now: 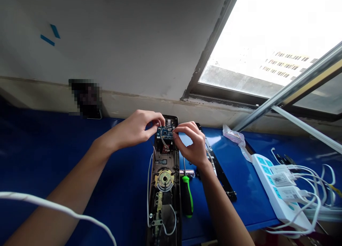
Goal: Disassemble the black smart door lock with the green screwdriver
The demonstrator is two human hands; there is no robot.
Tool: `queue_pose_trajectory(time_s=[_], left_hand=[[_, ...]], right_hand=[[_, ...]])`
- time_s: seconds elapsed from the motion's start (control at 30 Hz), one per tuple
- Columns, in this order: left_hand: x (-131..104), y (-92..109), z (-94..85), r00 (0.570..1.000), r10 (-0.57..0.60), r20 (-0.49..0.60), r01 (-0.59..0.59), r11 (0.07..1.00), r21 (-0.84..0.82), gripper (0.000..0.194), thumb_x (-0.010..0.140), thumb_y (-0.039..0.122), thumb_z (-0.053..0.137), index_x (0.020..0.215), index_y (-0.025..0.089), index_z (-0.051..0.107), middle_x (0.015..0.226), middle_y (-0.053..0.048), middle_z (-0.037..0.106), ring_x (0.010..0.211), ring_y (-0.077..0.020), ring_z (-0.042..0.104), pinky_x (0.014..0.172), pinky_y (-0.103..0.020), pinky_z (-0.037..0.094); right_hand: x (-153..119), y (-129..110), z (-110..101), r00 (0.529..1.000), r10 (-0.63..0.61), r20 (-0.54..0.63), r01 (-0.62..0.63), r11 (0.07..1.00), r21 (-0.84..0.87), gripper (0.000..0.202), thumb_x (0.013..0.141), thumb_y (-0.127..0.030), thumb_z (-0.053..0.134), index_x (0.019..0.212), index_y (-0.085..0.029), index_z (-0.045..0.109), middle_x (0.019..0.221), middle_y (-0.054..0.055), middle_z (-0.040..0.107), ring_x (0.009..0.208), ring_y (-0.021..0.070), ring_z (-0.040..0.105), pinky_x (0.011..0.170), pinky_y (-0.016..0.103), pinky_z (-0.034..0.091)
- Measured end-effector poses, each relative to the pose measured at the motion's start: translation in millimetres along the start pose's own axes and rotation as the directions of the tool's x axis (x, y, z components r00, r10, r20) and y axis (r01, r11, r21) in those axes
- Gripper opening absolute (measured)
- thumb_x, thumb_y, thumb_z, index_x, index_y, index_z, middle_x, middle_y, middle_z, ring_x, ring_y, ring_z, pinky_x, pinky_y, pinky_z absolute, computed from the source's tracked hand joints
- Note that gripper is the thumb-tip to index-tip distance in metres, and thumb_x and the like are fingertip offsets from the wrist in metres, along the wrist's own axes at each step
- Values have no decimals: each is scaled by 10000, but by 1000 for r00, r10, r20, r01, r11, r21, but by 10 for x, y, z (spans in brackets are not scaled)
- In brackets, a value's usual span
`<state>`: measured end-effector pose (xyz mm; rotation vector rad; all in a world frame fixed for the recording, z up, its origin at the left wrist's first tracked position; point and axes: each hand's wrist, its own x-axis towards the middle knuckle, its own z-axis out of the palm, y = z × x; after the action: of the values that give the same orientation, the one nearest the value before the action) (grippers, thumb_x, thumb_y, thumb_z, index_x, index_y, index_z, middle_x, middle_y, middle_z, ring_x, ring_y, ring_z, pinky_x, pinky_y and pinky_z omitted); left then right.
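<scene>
A long dark device housing (166, 167) lies open on the blue table, with a round brass-coloured part and thin cables inside. Near its far end sits a blue circuit board (166, 132). My left hand (139, 128) pinches at the board's left edge, thumb and forefinger close together. At the right edge, my right hand (191, 139) has its thumb and forefinger pressed together. Whatever lies between the fingertips of each hand is too small to make out. A screwdriver (187, 198) with a black and green handle lies right of the housing.
Right of the screwdriver is a long black panel (223, 178). A white power strip (278, 192) with plugged-in chargers and cables sits at the right, near a plastic bag (233, 135). A white cable (66, 210) crosses the lower left. A blurred dark object (87, 98) leans on the wall.
</scene>
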<state>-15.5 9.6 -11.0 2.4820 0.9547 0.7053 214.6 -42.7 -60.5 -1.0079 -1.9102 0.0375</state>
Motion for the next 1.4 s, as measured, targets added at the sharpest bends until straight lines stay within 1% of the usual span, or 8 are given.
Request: queue_pose_trajectory(time_s=[0.13, 0.27, 0.6, 0.8, 0.93, 1.1, 1.27, 1.4], left_hand=[[-67, -141, -126, 984, -132, 122, 130, 991, 23, 215, 943, 301, 543, 1049, 229, 715, 981, -16, 763, 839, -175, 673, 746, -264, 474], [-97, -277, -146, 925, -199, 323, 191, 980, 57, 237, 886, 290, 566, 1033, 231, 742, 965, -21, 771, 820, -180, 680, 713, -248, 468], [-11, -449, 170, 814, -260, 519, 294, 956, 17, 292, 827, 376, 637, 1064, 208, 658, 858, -26, 753, 741, -205, 674, 605, -255, 456], [36, -429, 484, 844, -213, 493, 238, 971, 13, 167, 754, 358, 683, 805, 205, 640, 770, -41, 734, 709, -230, 666, 559, -278, 422], [51, -419, 611, 853, -172, 492, 210, 977, -24, 114, 704, 274, 674, 775, 193, 634, 792, -52, 743, 754, -245, 684, 576, -283, 442], [-9, -427, 308, 817, -270, 509, 333, 942, -36, 278, 652, 233, 674, 918, 205, 596, 784, -14, 716, 686, -208, 665, 550, -266, 457], [-120, -303, -148, 874, -208, 438, 320, 927, -198, 210, 769, 285, 689, 952, 225, 603, 802, -1, 688, 735, -178, 654, 643, -259, 523], [-116, -92, -221, 939, -106, 327, 221, 915, -338, 117, 853, 305, 693, 911, 215, 646, 872, -8, 713, 809, -166, 674, 755, -273, 558]], right_hand=[[221, -43, -58, 993, -43, 107, 42, 999, 14, 74, 964, -195, 623, 962, -234, 686, 959, 50, 723, 946, 198, 623, 860, 382, 542], [434, -56, -65, 958, -47, 282, 51, 999, -9, 64, 959, -232, 649, 955, -239, 712, 972, 37, 733, 967, 212, 607, 864, 382, 528], [479, -90, -9, 883, -18, 468, 45, 998, -46, 75, 910, -201, 662, 976, -227, 685, 955, 19, 714, 953, 201, 575, 830, 343, 493], [485, -90, -93, 849, -19, 529, 61, 996, -62, 116, 930, -191, 607, 873, -217, 704, 912, 42, 673, 920, 198, 564, 827, 336, 501], [480, -66, -148, 850, 4, 527, 34, 997, -64, 86, 913, -184, 632, 869, -219, 697, 916, 27, 695, 916, 190, 579, 832, 331, 503], [473, -61, -201, 854, 17, 521, 20, 998, -66, 85, 923, -180, 628, 898, -222, 698, 933, 17, 718, 919, 182, 601, 832, 329, 507], [482, -66, -218, 847, 12, 532, 24, 998, -61, 92, 926, -178, 629, 918, -231, 704, 952, 16, 734, 931, 187, 621, 828, 336, 510], [494, -74, -215, 839, -5, 544, 41, 998, -54, 80, 939, -201, 648, 961, -238, 715, 944, 12, 739, 967, 198, 621, 858, 348, 512]])
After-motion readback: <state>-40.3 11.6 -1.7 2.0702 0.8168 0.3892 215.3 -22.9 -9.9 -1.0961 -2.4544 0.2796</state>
